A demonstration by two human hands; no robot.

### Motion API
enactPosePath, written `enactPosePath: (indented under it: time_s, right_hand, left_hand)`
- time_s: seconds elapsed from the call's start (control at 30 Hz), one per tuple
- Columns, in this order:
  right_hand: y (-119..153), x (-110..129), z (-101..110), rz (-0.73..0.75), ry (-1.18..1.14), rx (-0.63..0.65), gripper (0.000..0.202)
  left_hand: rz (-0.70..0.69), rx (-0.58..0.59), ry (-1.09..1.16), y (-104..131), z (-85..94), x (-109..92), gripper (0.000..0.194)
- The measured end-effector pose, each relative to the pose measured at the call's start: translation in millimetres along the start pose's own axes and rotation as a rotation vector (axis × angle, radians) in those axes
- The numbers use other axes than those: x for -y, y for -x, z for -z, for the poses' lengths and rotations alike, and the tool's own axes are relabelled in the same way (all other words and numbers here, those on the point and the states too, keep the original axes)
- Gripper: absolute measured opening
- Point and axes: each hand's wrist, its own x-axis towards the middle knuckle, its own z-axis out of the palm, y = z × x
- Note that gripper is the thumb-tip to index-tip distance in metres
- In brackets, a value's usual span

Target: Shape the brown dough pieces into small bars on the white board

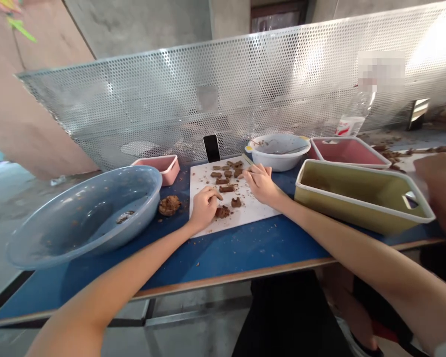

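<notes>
Left hand and right hand, apart (grips indeterminable), flank brown clay pieces on white board, presumably shielding the blue table.

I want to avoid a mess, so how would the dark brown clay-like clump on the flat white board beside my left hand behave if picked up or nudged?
The clay-like clump may well crumble, since its surface looks ragged and broken. It seems unlikely to roll, being low and irregular.

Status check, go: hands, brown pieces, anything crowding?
Left hand by crumbly lump, grip unclear. Right hand over white board, near brown pieces. Olive bin beside right forearm.
</notes>
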Motion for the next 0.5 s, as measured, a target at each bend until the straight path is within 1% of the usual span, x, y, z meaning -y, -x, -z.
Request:
enactPosePath:
  time_s: [0.1,0.17,0.2,0.33,0.4,0.43,0.5]
  right_hand:
    - [-0.7,-1.6,-0.1,-0.003,-0.004,-0.01,0.073]
    - [0.0,-2.0,0.3,-0.006,0.002,-0.017,0.072]
    - [0.7,-1.8,0.5,-0.004,0.005,-0.018,0.071]
    - [3.9,4.1,1.7,0.032,-0.018,-0.048,0.06]
    - [5.0,15.4,1.8,0.05,-0.032,-0.102,0.055]
    - [5.7,24.9,1.7,0.059,-0.036,-0.132,0.054]
    - [9.3,53.2,0.7,0.089,-0.049,-0.179,0.055]
  left_hand:
    - [0.09,-0.049,0.04,-3.0,-1.4,-0.9,0.036]
    - [0.214,-0.1,0.14,-6.5,-3.7,0.3,0.034]
    - [0.254,-0.123,0.159,-8.4,-5.0,1.7,0.034]
    - [0.361,-0.168,0.217,-13.3,-9.7,11.7,0.032]
    - [0.406,-0.21,0.251,-13.8,-11.3,16.9,0.032]
    - [0.425,-0.238,0.263,-13.7,-11.8,19.1,0.033]
    - [0.445,-0.269,0.285,-13.4,-12.1,22.3,0.037]
